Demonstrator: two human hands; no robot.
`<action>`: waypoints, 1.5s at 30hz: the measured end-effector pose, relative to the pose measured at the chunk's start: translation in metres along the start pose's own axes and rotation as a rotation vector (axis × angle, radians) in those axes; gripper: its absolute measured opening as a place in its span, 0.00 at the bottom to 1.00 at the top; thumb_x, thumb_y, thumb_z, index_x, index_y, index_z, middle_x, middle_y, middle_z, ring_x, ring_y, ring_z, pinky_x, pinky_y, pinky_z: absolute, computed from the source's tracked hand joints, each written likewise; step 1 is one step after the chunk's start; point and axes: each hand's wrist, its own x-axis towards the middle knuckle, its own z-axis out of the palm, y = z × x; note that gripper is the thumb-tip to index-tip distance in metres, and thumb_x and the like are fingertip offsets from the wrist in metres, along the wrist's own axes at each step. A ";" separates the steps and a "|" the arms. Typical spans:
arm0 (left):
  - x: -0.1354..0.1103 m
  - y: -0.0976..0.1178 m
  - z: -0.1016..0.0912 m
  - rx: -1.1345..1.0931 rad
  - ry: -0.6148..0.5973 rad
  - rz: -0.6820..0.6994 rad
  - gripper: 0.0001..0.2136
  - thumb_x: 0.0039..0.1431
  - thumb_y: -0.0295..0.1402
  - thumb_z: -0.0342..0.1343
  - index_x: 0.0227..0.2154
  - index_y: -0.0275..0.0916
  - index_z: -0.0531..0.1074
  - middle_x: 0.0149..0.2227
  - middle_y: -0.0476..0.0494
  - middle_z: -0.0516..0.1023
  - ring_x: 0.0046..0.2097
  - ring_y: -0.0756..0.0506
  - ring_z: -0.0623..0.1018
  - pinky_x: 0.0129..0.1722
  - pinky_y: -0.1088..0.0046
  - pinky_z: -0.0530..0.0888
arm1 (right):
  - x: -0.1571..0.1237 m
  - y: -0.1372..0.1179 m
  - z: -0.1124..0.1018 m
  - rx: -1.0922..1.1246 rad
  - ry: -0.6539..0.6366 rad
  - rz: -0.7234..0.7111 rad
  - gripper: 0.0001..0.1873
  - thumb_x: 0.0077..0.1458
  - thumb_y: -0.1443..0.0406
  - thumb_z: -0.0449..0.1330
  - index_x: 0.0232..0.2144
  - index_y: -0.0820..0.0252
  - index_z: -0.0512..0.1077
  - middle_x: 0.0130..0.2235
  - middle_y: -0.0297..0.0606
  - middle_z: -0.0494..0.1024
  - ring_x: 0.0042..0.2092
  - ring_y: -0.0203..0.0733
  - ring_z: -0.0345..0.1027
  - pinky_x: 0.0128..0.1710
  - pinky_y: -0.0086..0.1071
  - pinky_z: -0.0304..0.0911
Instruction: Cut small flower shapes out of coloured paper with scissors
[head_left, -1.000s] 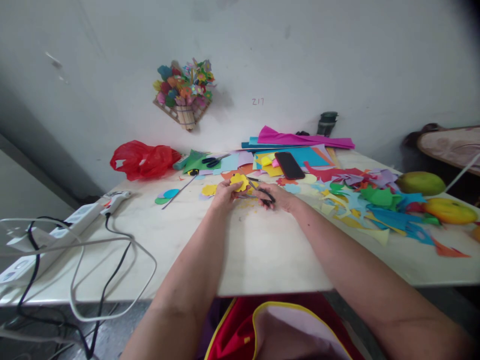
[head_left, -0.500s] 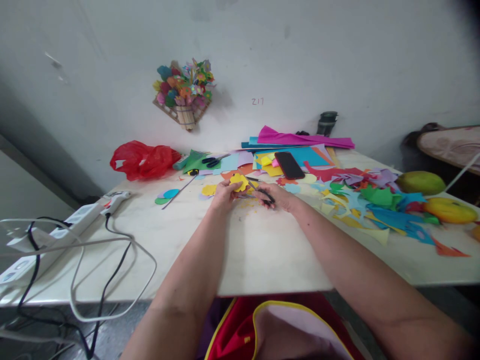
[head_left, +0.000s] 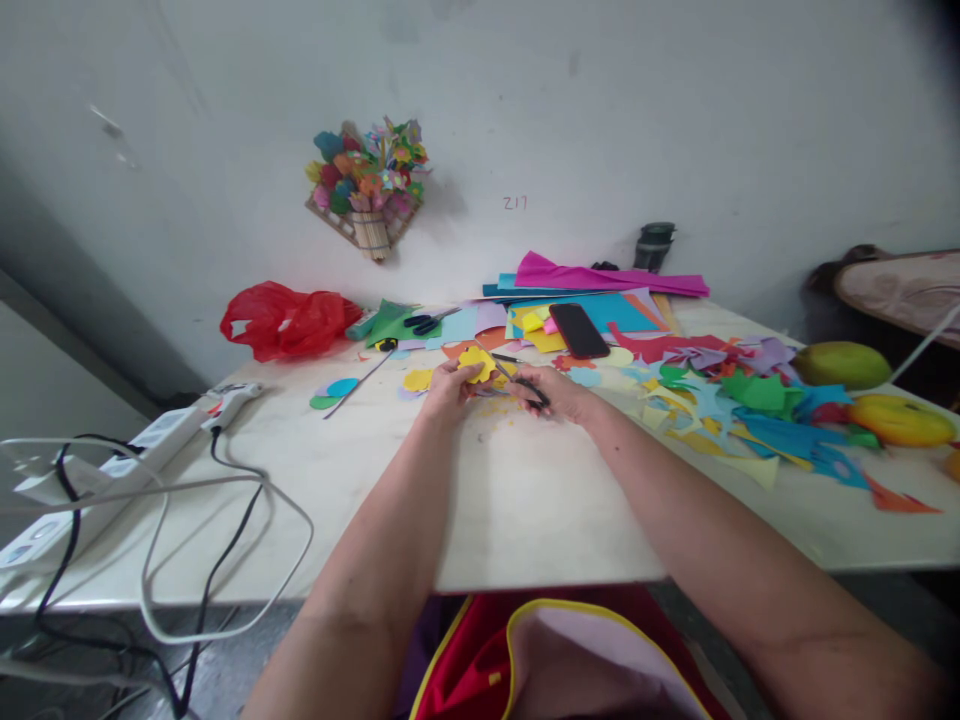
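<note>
Between the fingers of my left hand [head_left: 448, 388] is a yellow paper flower [head_left: 475, 364] with a scalloped edge. My right hand [head_left: 559, 392] is closed round the dark handles of a pair of scissors [head_left: 534, 392], whose blades reach the flower's right edge. Tiny yellow clippings [head_left: 499, 410] lie on the table below my hands. Another yellow paper shape [head_left: 418, 380] rests just left of my left hand. Behind my hands lies a dark pen-like stick [head_left: 508, 358].
Coloured paper scraps [head_left: 757, 400] spread across the right side, near yellow-green fruit [head_left: 841, 366]. A phone [head_left: 579, 331] lies behind my right hand. A red plastic bag [head_left: 289, 320], second scissors [head_left: 424, 323] and paper circles [head_left: 334, 392] are at left. Cables trail from a power strip [head_left: 112, 480].
The scissor blades have shifted slightly along the flower's right edge, and the flower has turned a little. Both hands stay in nearly the same place.
</note>
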 end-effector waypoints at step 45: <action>0.001 0.003 0.000 -0.044 0.075 -0.023 0.07 0.45 0.28 0.63 0.28 0.29 0.73 0.28 0.37 0.79 0.34 0.41 0.81 0.35 0.67 0.79 | 0.007 0.012 -0.005 -0.045 -0.031 -0.012 0.17 0.46 0.54 0.64 0.27 0.61 0.69 0.15 0.28 0.66 0.13 0.28 0.56 0.09 0.22 0.41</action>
